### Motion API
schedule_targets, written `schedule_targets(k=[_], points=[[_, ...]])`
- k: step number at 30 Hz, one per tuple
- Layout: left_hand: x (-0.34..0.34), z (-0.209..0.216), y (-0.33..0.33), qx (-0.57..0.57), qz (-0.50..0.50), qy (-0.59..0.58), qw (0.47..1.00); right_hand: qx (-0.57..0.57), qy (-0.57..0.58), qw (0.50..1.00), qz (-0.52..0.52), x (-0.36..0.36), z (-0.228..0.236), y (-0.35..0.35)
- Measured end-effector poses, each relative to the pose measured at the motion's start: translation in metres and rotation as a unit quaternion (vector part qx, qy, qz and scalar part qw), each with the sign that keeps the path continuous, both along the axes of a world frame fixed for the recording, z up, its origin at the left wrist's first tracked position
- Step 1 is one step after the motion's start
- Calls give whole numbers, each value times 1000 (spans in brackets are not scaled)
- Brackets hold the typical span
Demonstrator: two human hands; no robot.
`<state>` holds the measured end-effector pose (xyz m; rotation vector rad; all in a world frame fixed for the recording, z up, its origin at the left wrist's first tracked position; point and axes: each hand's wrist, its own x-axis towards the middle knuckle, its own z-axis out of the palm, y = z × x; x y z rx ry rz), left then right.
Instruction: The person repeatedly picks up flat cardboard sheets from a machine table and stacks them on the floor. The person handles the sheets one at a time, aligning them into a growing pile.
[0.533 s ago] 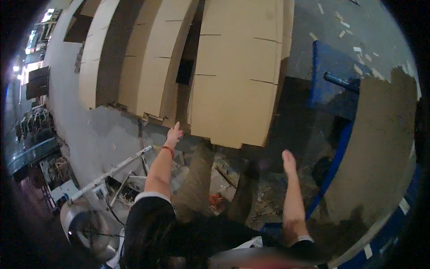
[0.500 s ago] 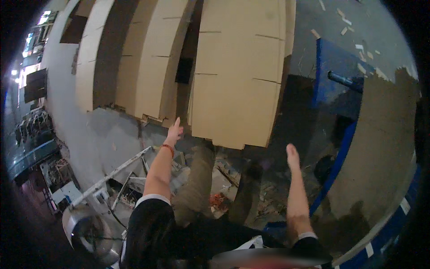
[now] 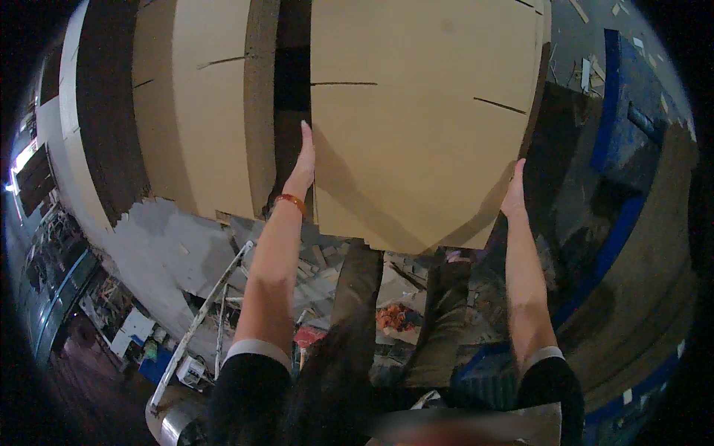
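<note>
A tall stack of flat brown cardboard sheets with short dark slits stands in front of me. Along its left edge lies my left hand, fingers stretched out and pointing away from me; an orange-red bracelet circles that wrist. My right hand is at the opposite edge, also with fingers extended. Both hands flank the stack from the sides, touching or very close to it, and neither is closed round it. The far sides of the hands are partly hidden.
More cardboard stacks stand to the left, past a dark gap. Right of me are a blue metal frame and a brown board. A white metal rail is at lower left. Scraps litter the floor round my legs.
Both hands have moved forward to the sides of the cardboard stack, the left from its near corner, the right from out beside it. The stack now looks larger and nearer.
</note>
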<state>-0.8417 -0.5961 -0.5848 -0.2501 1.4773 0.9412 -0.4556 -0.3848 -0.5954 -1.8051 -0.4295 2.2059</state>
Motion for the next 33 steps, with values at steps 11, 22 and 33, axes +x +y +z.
schedule_targets(k=[11,22,33], points=[[-15,28,-20,-22,-42,82,996,-32,-30,999,22,1,31,-28],[-59,151,-55,-116,-110,237,958,-9,26,996,89,-19,80,-78],[110,317,-93,-133,-367,446,805,43,-173,893,414,-65,17,-136]])
